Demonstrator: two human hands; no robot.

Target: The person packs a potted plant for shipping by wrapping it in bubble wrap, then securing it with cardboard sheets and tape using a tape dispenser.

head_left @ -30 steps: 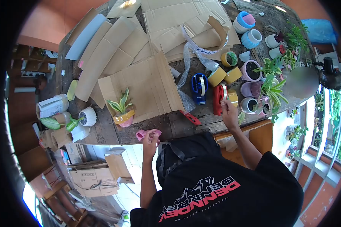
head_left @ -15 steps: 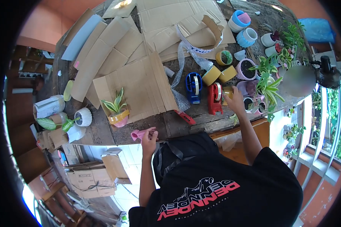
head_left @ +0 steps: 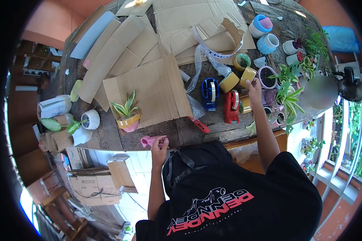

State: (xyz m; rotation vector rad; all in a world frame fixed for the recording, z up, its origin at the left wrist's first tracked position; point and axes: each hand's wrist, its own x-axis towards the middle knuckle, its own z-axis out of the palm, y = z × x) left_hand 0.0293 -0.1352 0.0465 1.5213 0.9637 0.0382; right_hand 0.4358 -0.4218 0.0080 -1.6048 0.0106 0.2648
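Note:
At the table's front edge, my left hand (head_left: 160,145) is closed on a crumpled pink piece (head_left: 148,140) that looks like cloth. My right hand (head_left: 254,91) reaches over the right part of the table, its fingers closed at the lower edge of a roll of brown packing tape (head_left: 248,75). Another tape roll (head_left: 229,82) stands just left of it, and one more (head_left: 245,103) is below, beside the red tape dispenser (head_left: 231,106). A blue tape dispenser (head_left: 210,94) stands further left. The yellow and pink pot (head_left: 129,123) with a striped-leaf plant is beyond my left hand.
Cardboard sheets (head_left: 147,86) cover the middle and back of the wooden table. A red-handled tool (head_left: 199,125) lies near the front edge. Potted plants (head_left: 287,94) crowd the right side, by a black fan-like device (head_left: 350,84). A white pot (head_left: 90,119) stands at left.
My right hand has moved away from the tape roll beside the red dispenser, up to the roll behind it. My left hand still holds the pink piece. The view has shifted slightly.

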